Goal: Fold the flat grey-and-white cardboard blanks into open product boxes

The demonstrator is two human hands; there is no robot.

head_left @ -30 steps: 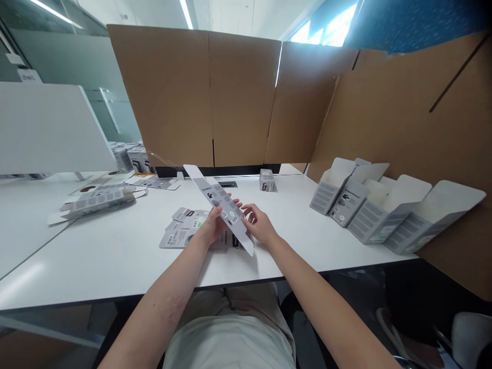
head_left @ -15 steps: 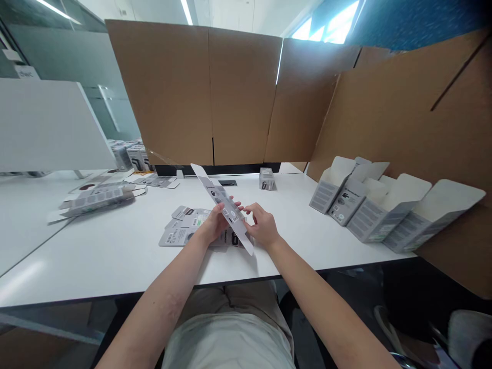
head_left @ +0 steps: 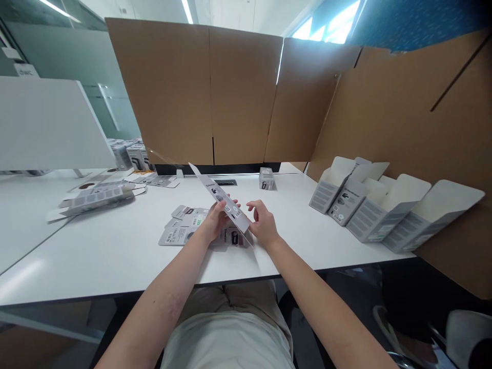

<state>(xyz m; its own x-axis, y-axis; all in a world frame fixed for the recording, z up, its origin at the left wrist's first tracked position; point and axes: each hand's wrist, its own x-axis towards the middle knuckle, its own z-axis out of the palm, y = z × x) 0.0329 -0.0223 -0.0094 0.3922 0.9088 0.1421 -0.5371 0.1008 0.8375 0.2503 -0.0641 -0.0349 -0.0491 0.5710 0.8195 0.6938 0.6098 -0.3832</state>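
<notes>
A small grey and white printed carton (head_left: 227, 203) slants above the table in front of me. Its long white flap (head_left: 196, 170) points up and to the left. My left hand (head_left: 216, 221) is wrapped round the middle of the carton, thumb on the near side and fingertips showing past the far edge. At the lower right end, my right hand (head_left: 263, 223) has its thumb against the carton's edge and its index finger bent above it; the other fingers are curled and partly hidden. Beneath the carton, several flattened cartons (head_left: 179, 234) lie on the white table (head_left: 126, 261).
Opened-up cartons (head_left: 371, 220) stand in a row at the right by a cardboard wall (head_left: 388, 123). One small closed box (head_left: 266, 179) sits at the back. More flattened cartons (head_left: 98, 199) are stacked on the left, near a white panel (head_left: 46, 125).
The carton's lower end flap, formerly stretched out in line with it, is now bent down and back. My right index finger has lifted slightly off. My left hand keeps its hold.
</notes>
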